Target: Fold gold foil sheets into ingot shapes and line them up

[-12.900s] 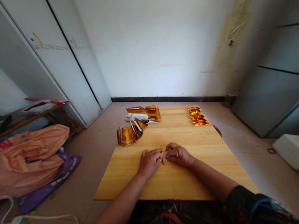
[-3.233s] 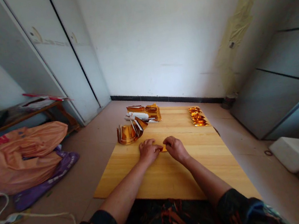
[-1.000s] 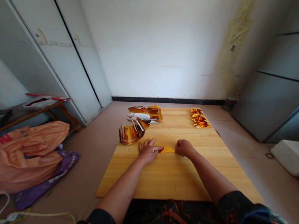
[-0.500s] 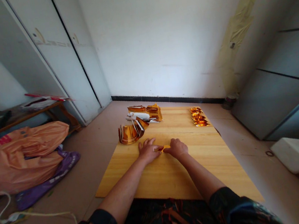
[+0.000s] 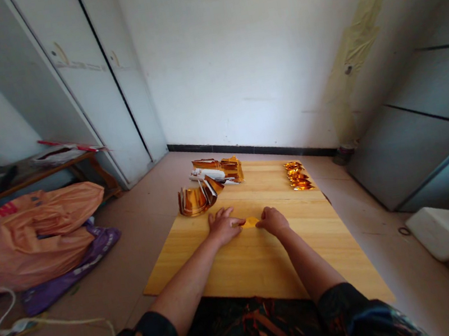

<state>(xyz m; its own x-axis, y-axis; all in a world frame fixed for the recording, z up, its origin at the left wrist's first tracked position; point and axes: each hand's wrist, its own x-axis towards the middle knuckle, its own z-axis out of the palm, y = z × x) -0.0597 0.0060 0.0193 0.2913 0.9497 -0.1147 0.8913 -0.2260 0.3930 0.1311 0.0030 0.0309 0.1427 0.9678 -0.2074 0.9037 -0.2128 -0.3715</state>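
Note:
On the wooden board (image 5: pixel 305 246), a small yellow-gold piece of foil paper (image 5: pixel 251 222) lies between my two hands. My left hand (image 5: pixel 223 226) pinches its left end with thumb and index finger, the other fingers spread over the wood. At the opposite end, my right hand (image 5: pixel 273 221) is curled, thumb and fingers closed on the paper's edge. Just beyond my left hand stands a curved stack of shiny gold foil sheets (image 5: pixel 194 200). Several folded gold foil pieces (image 5: pixel 297 176) sit in a row at the board's far right.
More gold foil paper with a white wrapper (image 5: pixel 212 174) rests at the board's far edge. Orange and purple bags (image 5: pixel 39 237) lie on the floor to the left, near a white cable (image 5: pixel 61 321). A white box (image 5: pixel 443 232) is at the right.
My right hand has slid a little to the right, away from the left, and more of the gold paper shows between them. My left hand has barely moved.

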